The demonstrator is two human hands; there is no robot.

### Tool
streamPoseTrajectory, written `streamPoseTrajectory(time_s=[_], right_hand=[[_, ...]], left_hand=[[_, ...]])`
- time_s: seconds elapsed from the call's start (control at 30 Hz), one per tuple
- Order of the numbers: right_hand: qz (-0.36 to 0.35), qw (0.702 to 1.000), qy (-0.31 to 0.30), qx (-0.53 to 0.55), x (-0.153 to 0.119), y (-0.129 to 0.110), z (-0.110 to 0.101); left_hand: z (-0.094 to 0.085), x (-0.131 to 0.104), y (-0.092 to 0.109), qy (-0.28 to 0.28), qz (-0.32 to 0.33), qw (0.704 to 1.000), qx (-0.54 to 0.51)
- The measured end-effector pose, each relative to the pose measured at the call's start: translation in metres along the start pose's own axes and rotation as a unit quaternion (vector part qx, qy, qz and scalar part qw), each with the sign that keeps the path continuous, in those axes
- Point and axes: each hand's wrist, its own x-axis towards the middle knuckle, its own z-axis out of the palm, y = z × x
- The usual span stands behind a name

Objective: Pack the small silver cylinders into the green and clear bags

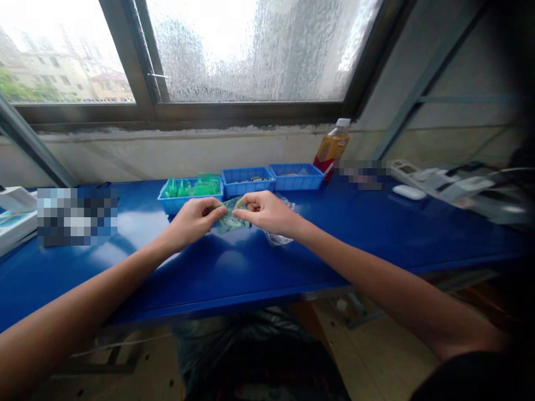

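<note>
Above the blue table, a small greenish clear plastic bag [232,221] hangs between my two hands. My left hand [195,217] is closed, pinching the bag's upper left edge with thumb and forefinger. The upper right edge is gripped the same way by my right hand [267,213]. What the bag holds, if anything, is too small to make out. Just behind my left hand stands a blue bin [169,207] of green plastic pieces or bags. Partly hidden by my right hand, a clear plastic wrapper [278,239] lies on the tabletop.
Two more blue bins hold small parts: a middle one [247,188] and a right one [296,182]. A drink bottle [332,147] stands behind the right bin. Farther right are a white rounded case [408,192] and a power strip [405,170]. The table's front edge [251,312] runs below my forearms.
</note>
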Motion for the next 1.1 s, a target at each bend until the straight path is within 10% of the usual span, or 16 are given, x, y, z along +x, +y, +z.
streamPoseTrajectory(time_s=[0.13,0.47,0.77,1.1], right_hand=[[-0.004,0.999,0.024,-0.047,0.0,0.0,-0.004],[-0.038,0.998,0.029,-0.042,-0.006,-0.005,0.001],[-0.04,0.995,0.089,-0.003,0.002,0.005,-0.011],[-0.033,0.995,0.076,-0.051,0.007,0.015,-0.017]], left_hand=[[-0.004,0.0,0.002,-0.061,-0.017,0.998,0.004],[-0.004,-0.002,0.008,-0.015,0.068,0.981,0.183],[-0.064,0.021,-0.01,0.132,-0.021,0.978,0.163],[-0.073,0.047,-0.017,0.071,0.009,0.955,0.287]])
